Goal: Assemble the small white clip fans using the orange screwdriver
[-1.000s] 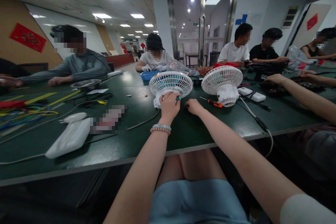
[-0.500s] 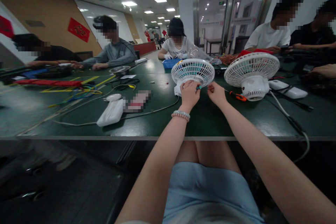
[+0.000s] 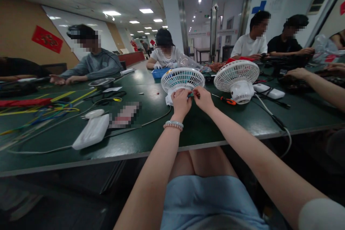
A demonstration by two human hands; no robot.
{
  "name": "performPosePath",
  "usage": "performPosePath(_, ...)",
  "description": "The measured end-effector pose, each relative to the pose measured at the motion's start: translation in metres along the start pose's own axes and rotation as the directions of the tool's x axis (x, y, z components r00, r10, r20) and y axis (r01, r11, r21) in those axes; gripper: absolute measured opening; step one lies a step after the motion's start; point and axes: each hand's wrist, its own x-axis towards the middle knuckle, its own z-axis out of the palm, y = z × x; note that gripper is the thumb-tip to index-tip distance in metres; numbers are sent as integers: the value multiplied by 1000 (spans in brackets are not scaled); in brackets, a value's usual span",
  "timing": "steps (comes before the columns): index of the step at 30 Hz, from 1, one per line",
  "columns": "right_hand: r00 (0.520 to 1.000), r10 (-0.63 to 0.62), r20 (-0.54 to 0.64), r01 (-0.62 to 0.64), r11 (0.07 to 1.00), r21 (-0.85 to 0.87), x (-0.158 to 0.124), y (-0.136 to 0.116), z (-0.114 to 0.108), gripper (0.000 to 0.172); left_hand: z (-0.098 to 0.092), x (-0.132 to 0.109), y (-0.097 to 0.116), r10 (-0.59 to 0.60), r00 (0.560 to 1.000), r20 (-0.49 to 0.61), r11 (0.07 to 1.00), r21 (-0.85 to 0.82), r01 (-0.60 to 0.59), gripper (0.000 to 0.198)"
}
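My left hand (image 3: 182, 102) pinches a small teal-green part (image 3: 191, 94) in front of a white fan (image 3: 183, 76). The part is mostly covered by fingers and too small to name. From the other side, the closed fingers of my right hand (image 3: 204, 100) meet at the same part. The fan's round slotted grille faces upward, and my hands hide much of its base. To the right stands a second white fan (image 3: 237, 75), its grille tilted up. A screwdriver (image 3: 228, 101) with an orange and black handle lies between my right hand and that fan.
On the left lie a white power adapter-like box (image 3: 92, 133), a pixelated flat item (image 3: 125, 115) and loose cables (image 3: 45, 116). A blue tray (image 3: 159, 73) sits behind the near fan. Several co-workers sit around the green table (image 3: 151, 136). A white box (image 3: 269, 91) lies right.
My right hand has come left to my left hand and now touches the teal-green part. The whole view has turned to the right.
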Motion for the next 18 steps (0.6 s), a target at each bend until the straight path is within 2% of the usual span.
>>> performPosePath(11,998,-69,0,69,997,-27,4,0,1,29,9,6,-7,27,996,-86,999,28,-24,21)
performPosePath(18,997,-69,-15,69,997,-41,4,2,3,30,9,5,-8,32,995,-94,999,30,-30,20)
